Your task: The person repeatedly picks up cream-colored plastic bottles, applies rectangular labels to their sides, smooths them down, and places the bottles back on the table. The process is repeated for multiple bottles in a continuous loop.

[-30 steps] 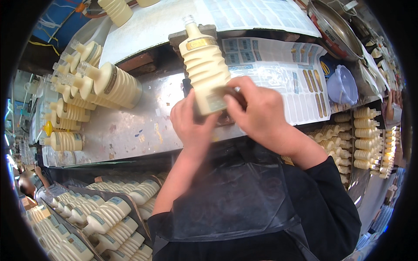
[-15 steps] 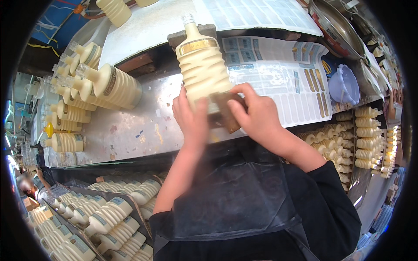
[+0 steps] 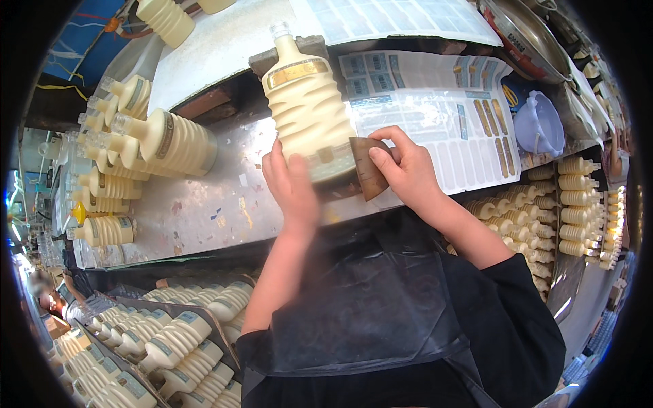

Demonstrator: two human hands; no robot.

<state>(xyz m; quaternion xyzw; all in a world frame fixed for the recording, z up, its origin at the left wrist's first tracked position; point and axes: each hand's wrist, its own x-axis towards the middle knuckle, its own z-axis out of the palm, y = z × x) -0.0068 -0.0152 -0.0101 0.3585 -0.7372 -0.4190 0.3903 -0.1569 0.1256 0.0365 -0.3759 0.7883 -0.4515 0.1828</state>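
A cream bottle with twisted ribs and a clear neck lies on a dark rest, neck pointing away from me. It has a gold label at its shoulder and a greyish label near its base. My left hand grips the bottle's lower left side; its thumb is partly blurred. In my right hand, pinched between thumb and fingers, is a flat brown scraper. The scraper's edge is at the bottle's lower right side, beside the base label.
Sheets of blue and gold labels lie right of the bottle, near a lavender bucket. More cream bottles lie at the left of the metal table. Racks of bottles stand below left, others at right.
The scraper has moved right across the bottle's lower part and turned, so the base label now shows. My left thumb has shifted slightly left. The whole view has shifted a little.
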